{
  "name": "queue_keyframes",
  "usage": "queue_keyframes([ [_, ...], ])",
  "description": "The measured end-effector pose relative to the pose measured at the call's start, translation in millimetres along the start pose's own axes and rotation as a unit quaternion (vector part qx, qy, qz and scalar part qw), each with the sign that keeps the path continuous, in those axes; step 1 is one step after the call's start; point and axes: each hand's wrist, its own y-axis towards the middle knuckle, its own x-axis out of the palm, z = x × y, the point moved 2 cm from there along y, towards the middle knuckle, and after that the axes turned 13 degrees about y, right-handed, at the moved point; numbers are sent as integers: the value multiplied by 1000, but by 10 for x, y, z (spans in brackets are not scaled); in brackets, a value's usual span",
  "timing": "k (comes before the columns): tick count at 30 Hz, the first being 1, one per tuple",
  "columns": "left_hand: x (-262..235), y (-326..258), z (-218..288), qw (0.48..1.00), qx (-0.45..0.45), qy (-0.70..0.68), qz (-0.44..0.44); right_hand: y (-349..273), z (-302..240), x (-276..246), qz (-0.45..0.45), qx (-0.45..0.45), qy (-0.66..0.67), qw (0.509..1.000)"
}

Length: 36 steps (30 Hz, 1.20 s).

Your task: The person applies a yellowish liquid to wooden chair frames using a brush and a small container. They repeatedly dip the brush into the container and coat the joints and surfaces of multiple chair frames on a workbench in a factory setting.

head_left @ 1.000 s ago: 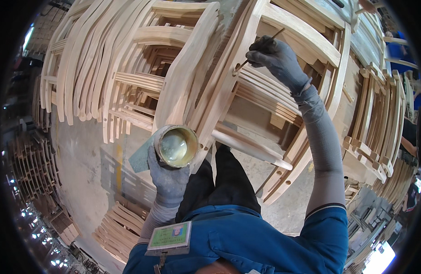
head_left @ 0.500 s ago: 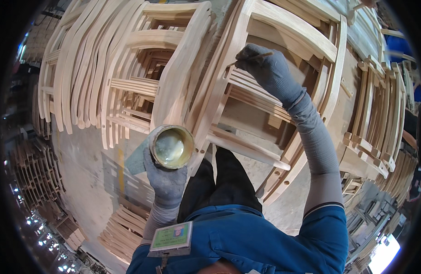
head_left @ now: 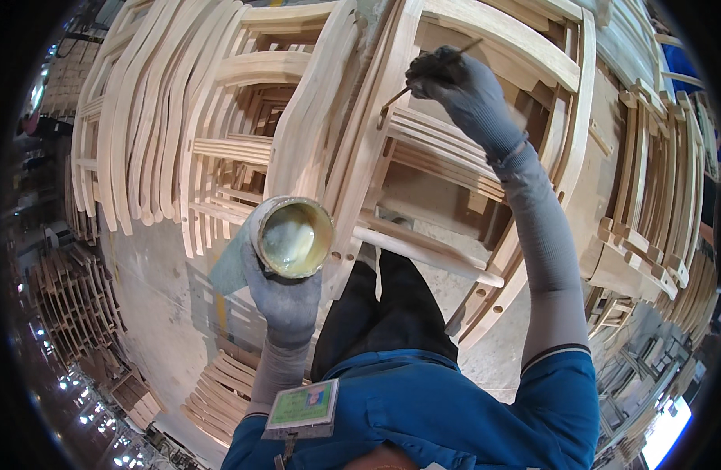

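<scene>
— Looking down from the head camera: what is the left hand (head_left: 286, 301) gripping at lower centre?

— Its gloved fingers are wrapping round a tin of pale glue (head_left: 294, 236), with a grey scraper (head_left: 229, 266) tucked beside it.

— And the right hand (head_left: 464, 88), upper centre?

— It is pinching a thin brush (head_left: 423, 77), whose tip is touching the unfinished wooden chair frame (head_left: 454, 157). More stacked chair frames (head_left: 173, 141) are filling the upper left.
</scene>
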Motion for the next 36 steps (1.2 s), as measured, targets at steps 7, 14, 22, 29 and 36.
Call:
queue_keyframes([
  [7,33,80,-99,997,-44,-63,-26,-1030,-893,339,71,26,222,972],
  [14,36,-62,-149,986,77,-56,-140,-1757,-1117,895,71,-62,81,992],
  [22,60,-229,-49,966,106,-31,-234,-2166,-1118,1163,126,-86,72,986],
  [29,-6,-229,18,946,12,-198,-258,-2576,-1306,1209,72,-97,173,977],
  [36,0,-286,32,956,34,-124,-264,-2517,-1206,1349,157,-8,155,975],
])
